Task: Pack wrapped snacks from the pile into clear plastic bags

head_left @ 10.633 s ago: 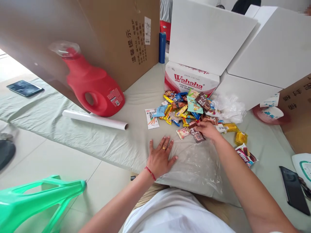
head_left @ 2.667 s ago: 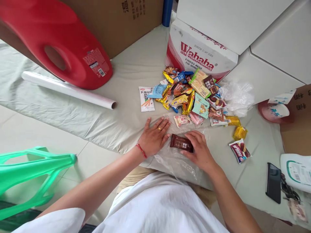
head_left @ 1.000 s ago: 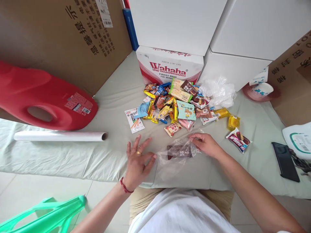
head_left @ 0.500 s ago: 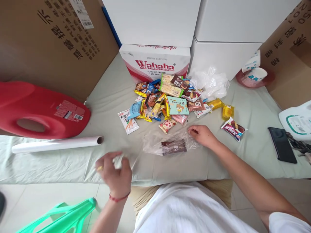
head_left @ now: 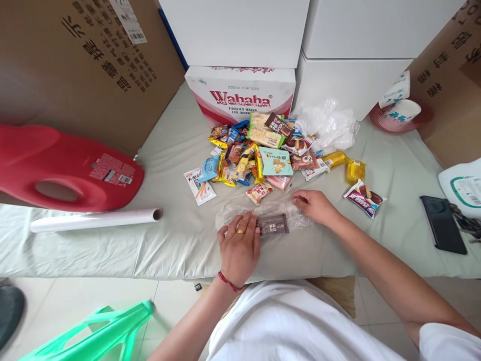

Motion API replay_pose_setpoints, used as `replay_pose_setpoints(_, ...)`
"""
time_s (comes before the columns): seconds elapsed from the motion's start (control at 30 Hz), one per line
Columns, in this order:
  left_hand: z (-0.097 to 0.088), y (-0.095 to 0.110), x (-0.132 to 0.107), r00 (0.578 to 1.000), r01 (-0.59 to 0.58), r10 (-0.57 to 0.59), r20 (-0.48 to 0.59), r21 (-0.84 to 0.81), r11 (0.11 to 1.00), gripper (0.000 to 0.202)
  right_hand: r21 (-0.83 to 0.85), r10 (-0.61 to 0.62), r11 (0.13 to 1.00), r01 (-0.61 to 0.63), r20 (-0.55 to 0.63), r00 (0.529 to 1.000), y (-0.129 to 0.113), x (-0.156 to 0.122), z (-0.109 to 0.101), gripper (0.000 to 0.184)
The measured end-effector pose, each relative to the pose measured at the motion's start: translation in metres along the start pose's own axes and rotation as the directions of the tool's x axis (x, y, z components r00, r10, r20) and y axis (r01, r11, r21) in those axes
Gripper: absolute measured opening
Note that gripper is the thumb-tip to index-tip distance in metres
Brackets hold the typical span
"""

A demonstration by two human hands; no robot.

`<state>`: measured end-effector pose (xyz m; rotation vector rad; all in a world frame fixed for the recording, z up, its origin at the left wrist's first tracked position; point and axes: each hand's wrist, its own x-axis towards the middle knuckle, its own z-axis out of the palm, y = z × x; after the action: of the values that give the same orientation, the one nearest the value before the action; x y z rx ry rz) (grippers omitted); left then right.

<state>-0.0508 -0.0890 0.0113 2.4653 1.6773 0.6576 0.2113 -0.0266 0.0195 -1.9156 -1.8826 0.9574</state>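
A brown chocolate bar (head_left: pixel 273 224) lies wrapped in clear plastic film (head_left: pixel 230 214) on the pale sheet (head_left: pixel 180 235) in front of me. My left hand (head_left: pixel 239 246) presses down on the film at the bar's left end, fingers together. My right hand (head_left: pixel 314 205) pinches the film at the bar's right end. Behind them lies a pile of several colourful snack packets (head_left: pixel 263 153).
A roll of film (head_left: pixel 95 219) and a red detergent jug (head_left: pixel 63 168) lie at left. A Wahaha box (head_left: pixel 240 93), white boxes (head_left: pixel 353 75) and cardboard boxes stand behind. A crumpled plastic bag (head_left: pixel 328 125), a loose snack (head_left: pixel 363 198) and a black phone (head_left: pixel 443 230) lie at right. A green stool (head_left: pixel 93 336) is below.
My left hand came back from the left edge onto the film beside the bar. My right hand stayed on the film's right end. The bar lies folded inside the film.
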Motion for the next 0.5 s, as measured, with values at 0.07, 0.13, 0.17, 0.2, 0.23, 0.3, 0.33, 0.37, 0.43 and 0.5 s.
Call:
replay_pose_setpoints(0.07, 0.001, -0.003, 0.007, 1.0, 0.02, -0.02, 0.022, 0.005, 1.0, 0.04, -0.159, -0.051, 0.987, 0.033, -0.106, 0.993, -0.004, -0.002, -0.005, 0.027)
replay_pose_setpoints(0.13, 0.001, -0.004, 0.011, 0.999, 0.015, -0.016, 0.042, 0.014, 1.0, 0.039, -0.304, -0.19, 0.945, 0.125, -0.197, 0.962, -0.013, -0.001, -0.008, 0.029)
replay_pose_setpoints(0.17, 0.001, -0.004, 0.013, 0.999, 0.019, -0.02, 0.045, 0.028, 0.999, 0.038, -0.349, -0.277, 0.916, 0.198, -0.194, 0.941, -0.019, 0.0, -0.01, 0.03)
replay_pose_setpoints(0.2, 0.002, -0.004, 0.015, 0.999, 0.026, -0.028, 0.039, 0.049, 0.998, 0.037, -0.372, -0.365, 0.882, 0.288, -0.157, 0.918, -0.025, 0.004, -0.01, 0.032)
replay_pose_setpoints(0.23, 0.002, -0.004, 0.016, 0.999, 0.033, -0.035, 0.03, 0.069, 0.997, 0.035, -0.376, -0.443, 0.846, 0.379, -0.098, 0.891, -0.031, 0.009, -0.01, 0.035)
replay_pose_setpoints(0.3, 0.003, -0.003, 0.018, 0.999, 0.038, -0.04, 0.022, 0.096, 0.995, 0.033, -0.359, -0.529, 0.788, 0.5, 0.02, 0.848, -0.044, 0.022, -0.007, 0.042)
replay_pose_setpoints(0.33, 0.003, -0.003, 0.018, 0.999, 0.035, -0.038, 0.027, 0.105, 0.994, 0.032, -0.355, -0.536, 0.776, 0.521, 0.062, 0.842, -0.049, 0.029, -0.004, 0.044)
replay_pose_setpoints(0.37, 0.003, -0.003, 0.019, 0.999, 0.025, -0.029, 0.041, 0.11, 0.994, 0.032, -0.358, -0.523, 0.776, 0.519, 0.094, 0.847, -0.055, 0.037, -0.001, 0.044)
replay_pose_setpoints(0.43, 0.003, -0.005, 0.019, 0.996, -0.007, -0.004, 0.092, 0.115, 0.993, 0.033, -0.387, -0.451, 0.796, 0.466, 0.136, 0.882, -0.064, 0.051, 0.005, 0.04)
replay_pose_setpoints(0.5, 0.003, -0.009, 0.021, 0.987, -0.052, 0.035, 0.156, 0.104, 0.993, 0.034, -0.424, -0.366, 0.814, 0.397, 0.156, 0.917, -0.072, 0.062, 0.01, 0.035)
